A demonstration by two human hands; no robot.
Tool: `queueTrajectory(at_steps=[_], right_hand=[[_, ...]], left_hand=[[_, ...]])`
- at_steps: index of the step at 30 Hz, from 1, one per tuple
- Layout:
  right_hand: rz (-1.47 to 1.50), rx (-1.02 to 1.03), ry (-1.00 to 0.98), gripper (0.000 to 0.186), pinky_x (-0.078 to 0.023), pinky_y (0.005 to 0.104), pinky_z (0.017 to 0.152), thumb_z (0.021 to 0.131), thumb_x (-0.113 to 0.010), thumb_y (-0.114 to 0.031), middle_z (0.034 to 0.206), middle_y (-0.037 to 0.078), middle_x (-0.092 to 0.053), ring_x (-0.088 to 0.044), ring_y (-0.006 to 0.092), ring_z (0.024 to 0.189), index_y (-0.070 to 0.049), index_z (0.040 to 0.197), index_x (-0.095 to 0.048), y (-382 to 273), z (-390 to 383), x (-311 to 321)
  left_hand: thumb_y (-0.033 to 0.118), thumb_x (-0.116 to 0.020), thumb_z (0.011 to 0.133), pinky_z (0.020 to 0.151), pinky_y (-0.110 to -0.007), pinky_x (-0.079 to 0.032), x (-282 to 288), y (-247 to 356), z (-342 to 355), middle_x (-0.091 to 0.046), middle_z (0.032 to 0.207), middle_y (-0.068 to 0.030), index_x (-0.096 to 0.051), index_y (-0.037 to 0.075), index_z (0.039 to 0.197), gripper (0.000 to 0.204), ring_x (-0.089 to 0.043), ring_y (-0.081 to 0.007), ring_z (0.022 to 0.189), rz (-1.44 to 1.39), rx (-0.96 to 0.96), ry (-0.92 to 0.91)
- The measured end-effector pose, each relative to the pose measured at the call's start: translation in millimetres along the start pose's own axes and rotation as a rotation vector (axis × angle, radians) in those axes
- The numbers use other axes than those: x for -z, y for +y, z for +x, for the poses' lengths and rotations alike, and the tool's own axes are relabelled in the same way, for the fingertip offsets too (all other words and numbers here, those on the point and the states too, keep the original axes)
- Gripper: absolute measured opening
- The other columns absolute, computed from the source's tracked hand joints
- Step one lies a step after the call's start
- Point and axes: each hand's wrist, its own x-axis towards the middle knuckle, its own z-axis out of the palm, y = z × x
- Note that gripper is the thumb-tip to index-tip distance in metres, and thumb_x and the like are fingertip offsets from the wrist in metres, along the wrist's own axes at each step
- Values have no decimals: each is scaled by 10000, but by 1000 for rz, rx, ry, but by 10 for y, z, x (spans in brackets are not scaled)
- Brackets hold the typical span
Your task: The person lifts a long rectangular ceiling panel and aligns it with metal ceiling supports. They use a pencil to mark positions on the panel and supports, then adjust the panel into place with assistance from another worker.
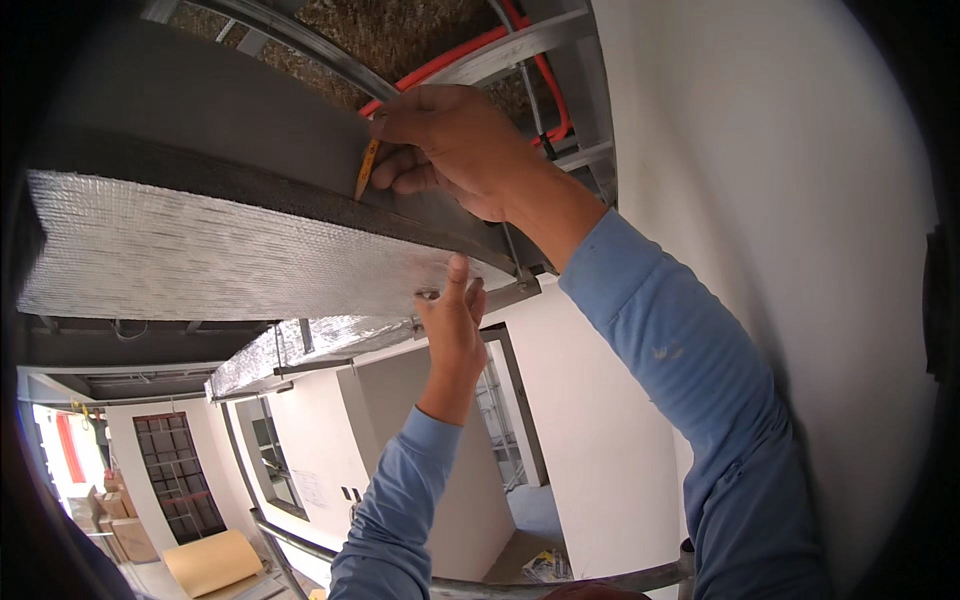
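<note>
My right hand [450, 150] is raised high, its fingers pinched round a yellow pencil [367, 170]. The pencil points down, with its tip at the dark edge of a long, silver-foil-faced panel [230, 250]. Lower down, my left hand [455, 325] reaches up to the foil face near the panel's right end. Its thumb is stretched upward and its other fingers are partly hidden; I see no tool in it. A dark grey surface [230, 95] rises behind the panel's edge.
Metal ceiling framing [520, 45] and a red conduit [440, 65] run overhead. A white wall [780, 250] stands close on the right. Below is a metal rail [640, 578]. A foil-wrapped duct [300, 345], a tan roll [212, 562] and cardboard boxes [130, 538] are farther off.
</note>
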Motion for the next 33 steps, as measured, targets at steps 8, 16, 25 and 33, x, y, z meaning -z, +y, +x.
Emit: queueTrajectory(at_steps=[8,16,25,33], right_hand=[[-59,-8,14,259,-565,265,659,929,-702,-192,935,118,-711,-715,163,771,16,1076,-657,132,34,151],[55,-29,144,193,-588,299,598,936,-647,-120,882,157,-715,-727,208,706,56,1016,-654,253,37,387],[29,-121,79,188,-622,297,627,919,-673,-87,949,173,-709,-727,209,698,68,1021,-642,556,22,477],[-94,-251,91,243,-615,284,632,937,-672,-102,870,137,-705,-709,165,677,54,1120,-630,805,14,674]], left_hand=[[459,-837,814,1134,-455,-376,19,-36,18,-313,1482,-263,-53,-12,1494,1140,-461,-450,1333,11,-43,-5],[441,-831,826,1137,-460,-378,70,-66,69,-326,1483,-238,-83,9,1500,1095,-438,-452,1354,-35,-40,-74],[419,-818,847,1099,-432,-418,47,-34,30,-363,1470,-204,-181,21,1503,997,-455,-435,1340,-40,-33,-58],[525,-722,894,1073,-411,-481,45,-6,32,-302,1536,-185,-151,-15,1539,1017,-485,-463,1316,41,-22,-45]])
